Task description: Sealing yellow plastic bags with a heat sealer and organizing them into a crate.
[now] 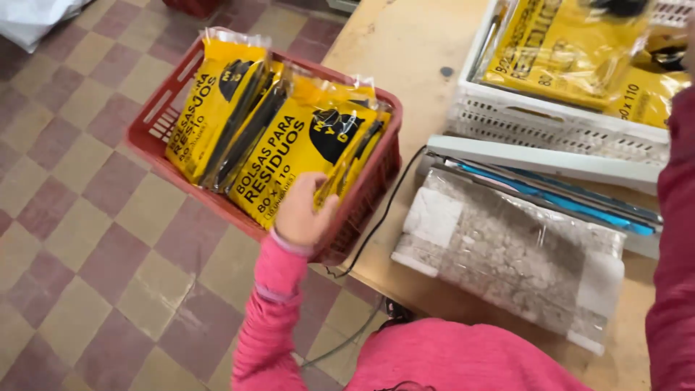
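Reaching down to the left, the left hand (pixel 300 213) rests on the front yellow-and-black flat plastic packet (pixel 300 156), its fingers curled over the packet's lower edge and the thumb lying along the face, so the hand is closed lightly on it rather than spread. That packet stands tilted in a red slatted plastic basket (pixel 156 119), which sits past the edge of the counter (pixel 394 51) above a checked tile floor (pixel 79 239). Behind it, further yellow packets (pixel 217 101) of the same kind lean in a row, filling much of the basket, though some room shows at its far left end.

The right hand is not in view; only a pink sleeve (pixel 673 239) runs along the right edge of the picture, so whether that hand is spread or closed cannot be told.

On the counter, a white slatted plastic crate (pixel 550 127) holds more yellow packets lying flat. In front of it is a grey bar-shaped sealing device (pixel 539 163) with a blue strip, and a clear plastic-wrapped speckled block (pixel 507 253) lies just before that. A black cable (pixel 384 217) drops from the counter beside the basket.

Judging from how things lie, a good number of packets already stand in the red basket, while several are left in the white crate.
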